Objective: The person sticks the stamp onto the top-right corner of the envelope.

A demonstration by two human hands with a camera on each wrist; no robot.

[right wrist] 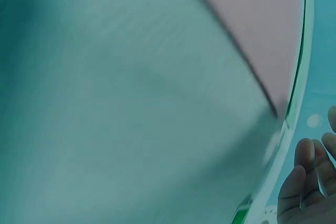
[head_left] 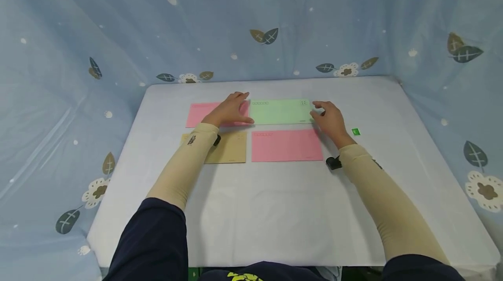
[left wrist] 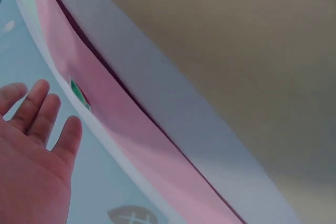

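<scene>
A light green envelope [head_left: 280, 112] lies flat in the back row, with small boxes printed at its upper left and a mark at its upper right. My left hand [head_left: 232, 111] is over a pink envelope [head_left: 199, 114], its thumb and fingers spread at the green envelope's left edge. At the opposite edge is my right hand [head_left: 331, 120], thumb and fingers loosely bent around nothing. Both wrist views show the fingers apart from any object. In front lie a tan envelope [head_left: 232, 152], partly covered by my left forearm, and a second pink envelope [head_left: 287, 145].
A small bright green square [head_left: 356, 131] lies right of my right hand. The table [head_left: 267, 211] wears a white cover, and a blue patterned curtain [head_left: 228, 10] rises behind it. Black wrist cameras, one being the right camera [head_left: 334, 163], stick out beside the sleeves.
</scene>
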